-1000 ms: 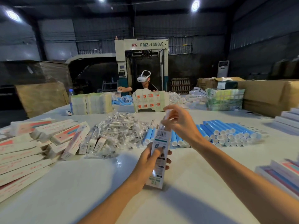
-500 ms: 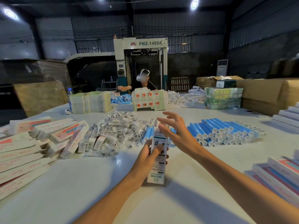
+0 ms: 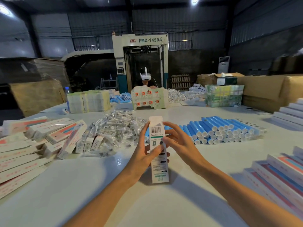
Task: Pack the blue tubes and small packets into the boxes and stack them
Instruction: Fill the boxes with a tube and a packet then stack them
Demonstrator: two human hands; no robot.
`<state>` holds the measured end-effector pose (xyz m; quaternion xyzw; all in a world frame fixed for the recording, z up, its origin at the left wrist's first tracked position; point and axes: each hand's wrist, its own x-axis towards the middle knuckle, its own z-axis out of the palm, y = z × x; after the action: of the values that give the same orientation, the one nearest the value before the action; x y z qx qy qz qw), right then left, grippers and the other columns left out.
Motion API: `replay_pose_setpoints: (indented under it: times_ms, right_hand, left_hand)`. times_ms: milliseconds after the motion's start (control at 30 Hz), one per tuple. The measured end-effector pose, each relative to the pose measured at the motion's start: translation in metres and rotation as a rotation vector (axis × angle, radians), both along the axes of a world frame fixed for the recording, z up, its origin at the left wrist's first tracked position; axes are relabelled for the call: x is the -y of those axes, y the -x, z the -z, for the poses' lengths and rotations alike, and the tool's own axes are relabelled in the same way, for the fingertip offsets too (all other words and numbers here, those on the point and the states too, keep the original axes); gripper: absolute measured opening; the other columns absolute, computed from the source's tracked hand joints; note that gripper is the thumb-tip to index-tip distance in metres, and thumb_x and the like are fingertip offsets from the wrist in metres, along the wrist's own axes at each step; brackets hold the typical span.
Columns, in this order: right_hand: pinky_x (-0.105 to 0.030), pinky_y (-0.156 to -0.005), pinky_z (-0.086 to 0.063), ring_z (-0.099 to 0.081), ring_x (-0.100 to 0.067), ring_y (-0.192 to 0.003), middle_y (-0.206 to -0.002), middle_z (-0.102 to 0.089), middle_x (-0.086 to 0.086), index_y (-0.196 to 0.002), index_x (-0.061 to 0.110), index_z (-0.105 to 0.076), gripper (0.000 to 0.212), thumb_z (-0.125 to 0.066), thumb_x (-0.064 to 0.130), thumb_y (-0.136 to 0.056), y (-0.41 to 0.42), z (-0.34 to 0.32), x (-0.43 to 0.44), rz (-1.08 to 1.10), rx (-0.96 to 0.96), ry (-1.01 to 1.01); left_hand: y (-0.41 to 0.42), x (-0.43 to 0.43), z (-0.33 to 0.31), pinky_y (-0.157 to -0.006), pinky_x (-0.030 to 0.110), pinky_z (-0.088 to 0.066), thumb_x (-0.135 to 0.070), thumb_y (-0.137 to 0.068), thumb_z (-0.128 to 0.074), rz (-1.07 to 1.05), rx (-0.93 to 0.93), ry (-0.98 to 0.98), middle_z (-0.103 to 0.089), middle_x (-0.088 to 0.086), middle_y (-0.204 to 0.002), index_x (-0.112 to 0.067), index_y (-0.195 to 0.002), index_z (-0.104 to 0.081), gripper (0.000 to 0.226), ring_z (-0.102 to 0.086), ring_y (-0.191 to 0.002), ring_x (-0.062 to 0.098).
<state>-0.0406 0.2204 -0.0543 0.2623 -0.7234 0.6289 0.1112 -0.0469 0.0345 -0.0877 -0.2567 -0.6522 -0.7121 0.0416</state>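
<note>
A tall white box (image 3: 159, 166) with a barcode stands upright on the table in front of me, its top flap raised. My left hand (image 3: 144, 157) grips its left side, thumb across the front. My right hand (image 3: 178, 145) holds the upper right side with fingers curled against it. Behind it lies a stack of blue tubes (image 3: 224, 130) with white caps. A heap of small clear packets (image 3: 113, 128) lies to the left of the tubes. What is inside the box is hidden.
Flat, unfolded boxes (image 3: 24, 151) are spread at the left. Packed boxes (image 3: 282, 176) are stacked at the right, more at the far right edge (image 3: 290, 115). Across the white table (image 3: 82, 185) another person (image 3: 146, 77) works behind carton stacks (image 3: 88, 100).
My right hand has come down from above the box opening and now holds the box's upper right side. The top flap now stands in plain view. My left hand keeps its grip.
</note>
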Motion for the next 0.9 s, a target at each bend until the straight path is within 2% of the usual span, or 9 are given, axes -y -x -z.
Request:
replay_pose_setpoints:
  times_ms: [100,233,333,367,400,500,633,800,900]
  right_hand:
    - [-0.039,-0.094,-0.059,-0.067,-0.02,-0.114,-0.12,-0.071,0.002,-0.139,0.037,-0.055,0.04,-0.059,0.016,-0.105,-0.004,-0.001,-0.002,-0.004,-0.034,-0.027]
    - [-0.042,-0.093,-0.06,-0.067,-0.022,-0.111,-0.113,-0.072,0.002,-0.134,0.024,-0.056,0.035,-0.056,0.006,-0.104,-0.004,-0.003,0.003,0.005,-0.061,-0.054]
    - [-0.049,-0.086,-0.062,-0.069,-0.023,-0.11,-0.117,-0.069,-0.001,-0.135,0.025,-0.052,0.035,-0.057,0.01,-0.104,-0.002,-0.003,0.005,0.018,-0.058,-0.124]
    - [-0.048,-0.084,-0.063,-0.069,-0.021,-0.109,-0.119,-0.069,0.001,-0.134,0.027,-0.051,0.032,-0.057,0.015,-0.105,-0.002,-0.002,0.005,0.009,-0.043,-0.14]
    - [-0.045,-0.084,-0.064,-0.069,-0.018,-0.109,-0.12,-0.068,0.003,-0.133,0.028,-0.051,0.028,-0.057,0.023,-0.106,-0.002,-0.002,0.004,-0.006,-0.032,-0.14]
    - [-0.031,-0.082,-0.059,-0.069,-0.017,-0.102,-0.112,-0.072,0.004,-0.12,0.023,-0.056,0.021,-0.053,0.04,-0.108,-0.001,-0.005,0.002,0.025,-0.076,-0.037]
    - [-0.033,-0.076,-0.061,-0.071,-0.028,-0.088,-0.099,-0.079,-0.005,-0.118,0.018,-0.047,0.014,-0.054,0.027,-0.108,0.005,-0.015,-0.002,0.059,-0.064,0.044]
    - [-0.042,-0.076,-0.06,-0.07,-0.036,-0.088,-0.092,-0.079,-0.006,-0.117,0.014,-0.055,0.014,-0.06,0.02,-0.105,0.01,-0.028,-0.01,0.067,-0.069,-0.007]
    - [-0.036,-0.067,-0.061,-0.071,-0.028,-0.08,-0.091,-0.078,-0.002,-0.11,0.011,-0.056,0.006,-0.059,0.014,-0.105,0.01,-0.025,-0.011,0.099,-0.219,-0.076]
  left_hand:
    - [0.0,-0.006,-0.001,-0.091,0.065,-0.06,-0.02,-0.099,-0.074,0.01,0.001,-0.011,-0.058,0.001,-0.149,-0.059,-0.154,-0.026,0.083,-0.072,-0.112,0.042]
    - [-0.004,-0.016,-0.002,-0.08,0.049,-0.064,-0.008,-0.096,-0.068,-0.017,-0.028,-0.007,-0.063,-0.003,-0.136,-0.059,-0.139,-0.033,0.075,-0.073,-0.095,0.029]
    - [-0.006,-0.019,-0.002,-0.087,0.04,-0.065,0.001,-0.085,-0.085,-0.133,-0.086,0.07,-0.065,-0.019,-0.132,-0.045,-0.147,-0.025,0.098,-0.069,-0.119,0.014]
    - [-0.006,-0.018,-0.002,-0.089,0.039,-0.064,0.0,-0.082,-0.088,-0.146,-0.095,0.085,-0.066,-0.019,-0.132,-0.04,-0.149,-0.024,0.101,-0.068,-0.122,0.011]
    - [-0.005,-0.017,-0.002,-0.085,0.039,-0.065,0.0,-0.08,-0.09,-0.136,-0.086,0.087,-0.068,-0.015,-0.129,-0.036,-0.15,-0.024,0.102,-0.069,-0.119,0.011]
    - [-0.004,-0.014,0.0,-0.066,0.043,-0.064,0.003,-0.079,-0.088,-0.083,-0.045,0.074,-0.067,-0.007,-0.118,-0.036,-0.147,-0.027,0.099,-0.074,-0.091,0.02]
    - [-0.007,-0.013,-0.001,-0.064,0.046,-0.064,0.011,-0.079,-0.079,-0.035,-0.038,0.078,-0.07,-0.003,-0.11,-0.039,-0.144,-0.03,0.095,-0.071,-0.085,0.022]
    - [-0.01,-0.009,-0.003,-0.067,0.048,-0.064,0.012,-0.08,-0.076,0.031,-0.021,0.107,-0.072,0.008,-0.1,-0.053,-0.133,-0.039,0.091,-0.07,-0.084,0.029]
    - [-0.008,-0.011,-0.002,-0.068,0.047,-0.063,0.008,-0.078,-0.076,0.022,-0.02,0.112,-0.072,0.007,-0.1,-0.046,-0.14,-0.034,0.092,-0.069,-0.084,0.03]
